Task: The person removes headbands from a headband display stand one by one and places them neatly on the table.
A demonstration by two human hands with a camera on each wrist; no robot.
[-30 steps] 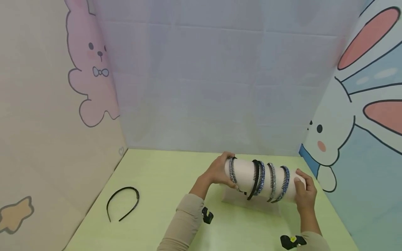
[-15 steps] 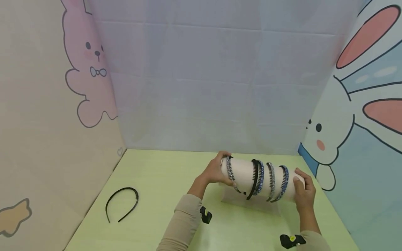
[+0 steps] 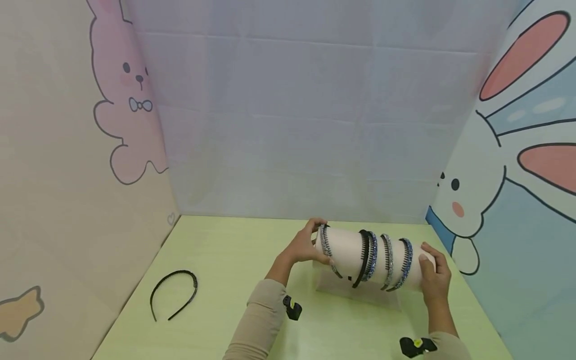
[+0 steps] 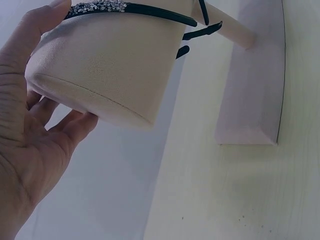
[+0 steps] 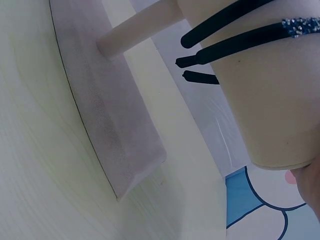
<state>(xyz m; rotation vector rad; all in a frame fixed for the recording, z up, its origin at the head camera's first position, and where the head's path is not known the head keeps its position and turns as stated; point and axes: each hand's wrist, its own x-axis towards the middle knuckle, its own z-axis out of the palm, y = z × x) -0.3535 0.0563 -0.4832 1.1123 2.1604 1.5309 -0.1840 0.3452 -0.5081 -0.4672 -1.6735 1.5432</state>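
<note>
Several headbands sit around the white padded roll of a headband display stand [image 3: 344,250], which leans down to the right. At its left end my left hand [image 3: 303,246] holds a silver glittery headband [image 3: 326,245], thumb on its near side and fingers around the roll's end. In the left wrist view, the thumb presses at the headband's [image 4: 100,7] sparkling part. My right hand [image 3: 435,277] grips the roll's right end, thumb in front. Between the hands are a black headband [image 3: 362,260], a blue glittery one [image 3: 372,256], a silver one [image 3: 388,260] and another blue one [image 3: 406,262].
The stand's pale flat base [image 3: 355,292] rests on the yellow-green table [image 3: 225,280], joined to the roll by a post [image 4: 232,27]. A loose black headband [image 3: 174,296] lies at the table's left. Cartoon-printed walls enclose both sides, with a pale sheet [image 3: 288,125] behind.
My left hand has shifted slightly left, and the silver headband under it has moved with it toward the roll's left end. The right hand keeps its place on the roll.
</note>
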